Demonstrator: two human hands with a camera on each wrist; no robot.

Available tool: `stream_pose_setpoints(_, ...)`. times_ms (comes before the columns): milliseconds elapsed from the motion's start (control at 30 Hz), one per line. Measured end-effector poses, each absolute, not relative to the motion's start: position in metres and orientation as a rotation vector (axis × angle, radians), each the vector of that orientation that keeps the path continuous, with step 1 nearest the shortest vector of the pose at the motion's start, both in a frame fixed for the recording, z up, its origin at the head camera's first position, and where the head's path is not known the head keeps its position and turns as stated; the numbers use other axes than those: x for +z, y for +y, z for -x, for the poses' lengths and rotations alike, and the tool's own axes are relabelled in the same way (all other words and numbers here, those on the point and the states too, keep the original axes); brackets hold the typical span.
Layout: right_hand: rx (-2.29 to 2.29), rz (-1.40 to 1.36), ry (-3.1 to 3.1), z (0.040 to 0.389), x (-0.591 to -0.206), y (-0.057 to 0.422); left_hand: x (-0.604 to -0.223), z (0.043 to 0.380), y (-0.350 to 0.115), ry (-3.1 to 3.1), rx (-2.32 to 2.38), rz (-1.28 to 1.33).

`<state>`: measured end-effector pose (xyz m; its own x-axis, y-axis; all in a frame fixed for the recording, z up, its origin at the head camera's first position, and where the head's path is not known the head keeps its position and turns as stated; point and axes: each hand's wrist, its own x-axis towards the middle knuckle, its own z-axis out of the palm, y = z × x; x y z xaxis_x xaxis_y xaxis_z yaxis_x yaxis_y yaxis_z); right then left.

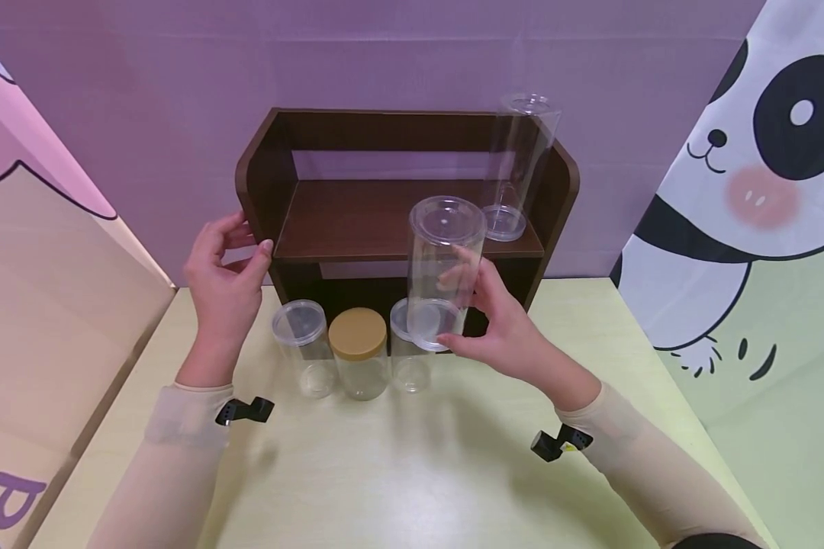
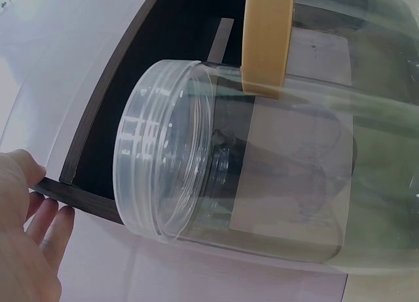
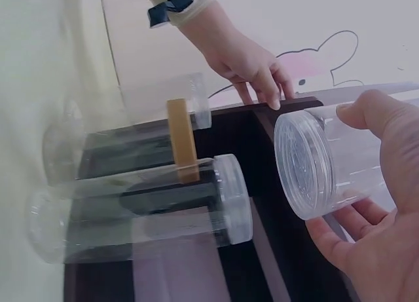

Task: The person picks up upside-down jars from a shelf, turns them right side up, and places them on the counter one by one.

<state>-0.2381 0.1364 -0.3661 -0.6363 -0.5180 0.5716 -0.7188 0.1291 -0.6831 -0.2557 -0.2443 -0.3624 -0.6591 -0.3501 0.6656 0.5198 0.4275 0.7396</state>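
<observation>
A clear plastic jar (image 1: pixel 427 267) is held up in front of the dark brown shelf unit (image 1: pixel 357 217), my right hand (image 1: pixel 504 332) gripping it from the right side. The thumb is low near its ridged end, with fingers wrapped around the far side. In the right wrist view that clear ridged end (image 3: pixel 304 168) points toward the shelf. My left hand (image 1: pixel 225 286) pinches the edge of the unit's left side panel (image 2: pixel 88 202), thumb on one face and fingertips on the other. Another tall clear jar (image 1: pixel 518 164) stands upright on the upper board's right end.
Three jars stand in a row on the pale table (image 1: pixel 412 473) before the unit: one with a clear lid (image 1: pixel 299 324), one with a tan lid (image 1: pixel 358 334), and a third clear jar (image 1: pixel 410 374) partly behind the held one. A purple backdrop (image 1: pixel 398 57) hangs behind.
</observation>
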Motion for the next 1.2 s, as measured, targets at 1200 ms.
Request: stream_pose_setpoints(1200,1.646,-1.316,-2.253,0.206,-0.443,0.138,-0.362,0.251,-0.235,-1.781,-1.21,0.146)
